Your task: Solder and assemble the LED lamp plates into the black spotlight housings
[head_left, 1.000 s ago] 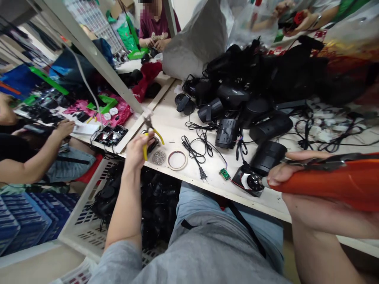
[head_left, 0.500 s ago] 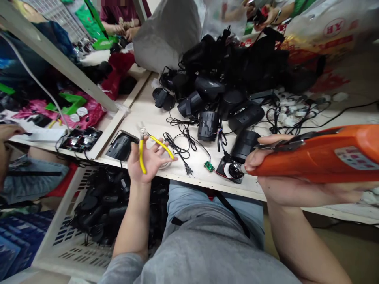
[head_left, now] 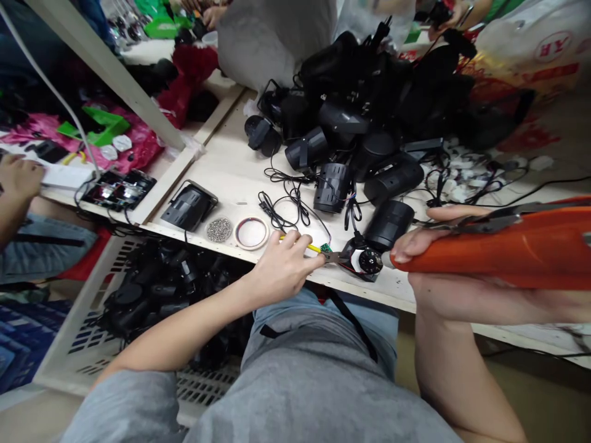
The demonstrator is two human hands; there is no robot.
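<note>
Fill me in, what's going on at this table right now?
A person sits at a table. Their left hand grips yellow-handled pliers, with the tips at the wires of a small black device, beside a tiny green circuit board. Their right hand holds an orange electric screwdriver, its tip at the device's round black part. Black plastic housings lie heaped beyond, and a co-worker's hand shows at left.

Wooden workbench [head_left: 240,175] heaped with black housings [head_left: 331,187]
</note>
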